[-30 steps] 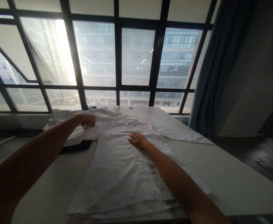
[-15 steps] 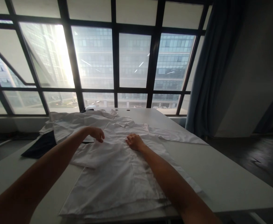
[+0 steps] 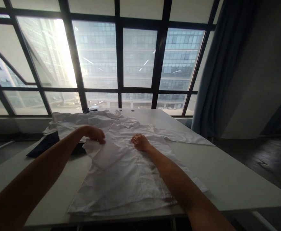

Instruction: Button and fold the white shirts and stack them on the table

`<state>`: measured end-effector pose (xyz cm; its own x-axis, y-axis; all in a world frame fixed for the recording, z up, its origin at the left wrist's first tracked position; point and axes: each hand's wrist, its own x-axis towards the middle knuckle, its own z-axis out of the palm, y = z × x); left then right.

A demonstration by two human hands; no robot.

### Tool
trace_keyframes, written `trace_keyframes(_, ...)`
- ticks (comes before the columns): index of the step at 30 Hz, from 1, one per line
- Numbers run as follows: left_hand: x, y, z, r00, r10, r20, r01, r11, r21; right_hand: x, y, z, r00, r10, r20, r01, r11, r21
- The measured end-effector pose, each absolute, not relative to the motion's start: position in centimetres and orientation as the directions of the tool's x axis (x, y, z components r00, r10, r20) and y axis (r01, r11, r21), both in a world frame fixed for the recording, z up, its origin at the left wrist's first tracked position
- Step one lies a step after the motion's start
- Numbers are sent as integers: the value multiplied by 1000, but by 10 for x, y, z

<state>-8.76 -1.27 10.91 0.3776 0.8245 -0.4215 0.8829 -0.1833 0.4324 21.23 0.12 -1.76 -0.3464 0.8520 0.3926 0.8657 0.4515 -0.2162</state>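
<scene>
The white short-sleeved cotton shirt [image 3: 128, 179] lies flat on the pale grey rectangular table [image 3: 239, 183], hem at the near table edge, collar pointing away toward the window. Both forearms reach over it from the near side.

Right hand [image 3: 141, 142]: palm down on the upper middle of the shirt, just below the collar. The fingers [image 3: 135, 140] lie close together, slightly curled, pressing the fabric. Nothing is gripped.

Left hand [image 3: 95, 133]: positioned at the shirt's left shoulder, level with the right hand and apart from it. The fingers are bent downward and touch the folded-over left sleeve [image 3: 105, 154], which lies as a flap across the left part of the shirt's front. Whether the fingertips pinch the fabric or only rest on it cannot be told; the back of the hand hides them.

The shirt's right sleeve [image 3: 186, 137] lies spread out flat on the table, well apart from both hands.

Beyond the left hand lies a crumpled heap of white garments [image 3: 82, 120], with a dark navy cloth [image 3: 45, 146] partly under it at the left table edge. Behind the table stand the black-framed grid window [image 3: 118, 64] and a grey-blue curtain [image 3: 219, 73]
</scene>
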Motion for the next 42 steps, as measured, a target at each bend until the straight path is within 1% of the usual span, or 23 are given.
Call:
trace_keyframes(1,-74,-20,116,443,748,-495,831,-134,540,213,2,-14,-326,853,409,841,459,-286)
trace_keyframes(2,-60,-27,121,519,676,-523,766,-98,635,214,2,-9,-296,865,404,807,453,-378)
trace_keyframes(3,-46,-34,124,595,617,-516,702,-86,707,215,2,-3,-270,892,363,762,428,-486)
trace_keyframes(5,-22,-43,123,723,478,-499,605,-90,791,221,-2,10,-268,948,171,647,309,-698)
trace_keyframes(7,-7,-42,115,799,369,-475,546,-113,830,229,-9,21,-350,933,-81,558,138,-818)
trace_keyframes(8,-4,-36,109,817,365,-446,519,-132,844,233,-14,26,-398,897,-194,546,61,-836)
trace_keyframes(9,-4,-28,102,819,412,-399,496,-161,853,237,-18,30,-435,854,-287,552,0,-834)
trace_keyframes(10,-6,-18,94,794,507,-336,491,-209,846,241,-23,33,-453,816,-360,572,-44,-819)
trace_keyframes(11,-10,-6,87,735,622,-269,523,-269,809,243,-27,36,-457,783,-421,603,-75,-794)
trace_keyframes(12,-15,6,79,638,743,-201,607,-325,725,244,-31,38,-451,756,-475,641,-95,-761)
trace_keyframes(13,-22,16,72,511,848,-141,744,-354,567,243,-34,41,-443,730,-521,679,-106,-726)
trace_keyframes(14,-29,25,65,405,911,-73,857,-351,377,242,-38,43,-439,703,-560,714,-106,-692)
trace_keyframes(16,-42,37,52,317,948,-7,925,-307,223,235,-44,48,-441,636,-633,774,-87,-627)
trace_keyframes(19,-59,42,35,262,964,38,957,-265,120,218,-52,52,-436,534,-724,847,-28,-531)
trace_keyframes(22,-68,39,22,229,969,92,973,-232,22,201,-58,48,-406,487,-774,896,47,-441)
trace_keyframes(25,-70,38,16,194,973,123,980,-198,20,194,-60,43,-386,511,-768,909,72,-410)
trace_keyframes(27,-69,38,16,164,974,154,984,-172,38,199,-60,43,-406,573,-712,878,28,-478)
trace_keyframes(29,-68,39,18,125,971,204,989,-139,56,209,-62,47,-449,647,-616,791,-32,-611)
trace_keyframes(31,-66,42,21,89,968,237,992,-108,67,222,-67,50,-486,686,-541,686,-84,-723)
trace_keyframes(33,-64,46,22,97,963,250,992,-114,57,231,-77,51,-504,683,-529,625,-134,-769)
trace_keyframes(36,-60,54,18,151,952,265,984,-169,49,236,-97,47,-511,672,-537,616,-150,-773)
trace_keyframes(39,-55,61,7,245,954,172,962,-261,76,237,-115,45,-520,682,-514,650,-75,-756)
trace_keyframes(42,-52,67,-7,317,947,46,943,-320,95,244,-122,50,-538,644,-544,712,2,-702)
